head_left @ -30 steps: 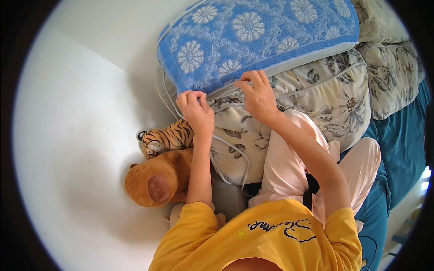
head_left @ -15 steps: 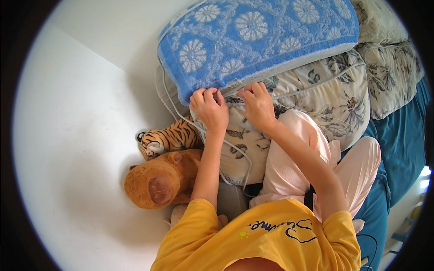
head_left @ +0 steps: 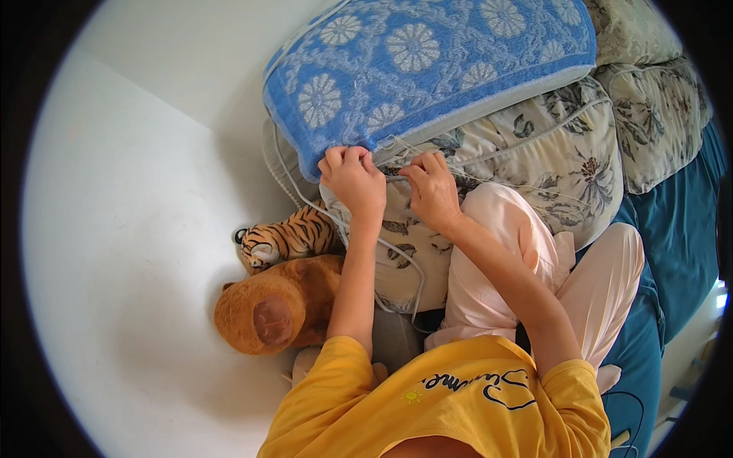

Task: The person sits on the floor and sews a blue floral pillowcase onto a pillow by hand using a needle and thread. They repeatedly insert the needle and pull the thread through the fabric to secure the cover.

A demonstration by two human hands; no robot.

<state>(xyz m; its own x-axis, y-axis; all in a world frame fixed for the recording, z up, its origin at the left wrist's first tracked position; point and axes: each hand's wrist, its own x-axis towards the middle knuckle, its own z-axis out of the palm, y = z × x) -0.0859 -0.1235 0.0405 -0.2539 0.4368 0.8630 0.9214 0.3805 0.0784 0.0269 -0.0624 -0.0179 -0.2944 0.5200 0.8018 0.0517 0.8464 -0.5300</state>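
Both forearms reach up from the yellow sleeves (head_left: 332, 382) and lean slightly inward at the wrists, so the two hands work side by side, close but apart. The left hand (head_left: 353, 179) is turned back-up, its fingers bent and pinching the near edge of the blue towel (head_left: 424, 76), close to its lower left corner. The right hand (head_left: 434, 191) stands just beside it, lower, with thumb and fingertips drawn into a narrow pinch; whether anything lies between them I cannot tell. The towel, patterned with white flowers, is spread over a bulky pale-sided thing beyond the floral cushion (head_left: 534, 145). Left of the left forearm lie a striped plush tiger (head_left: 294, 237) and a brown plush animal (head_left: 248, 309), touching.
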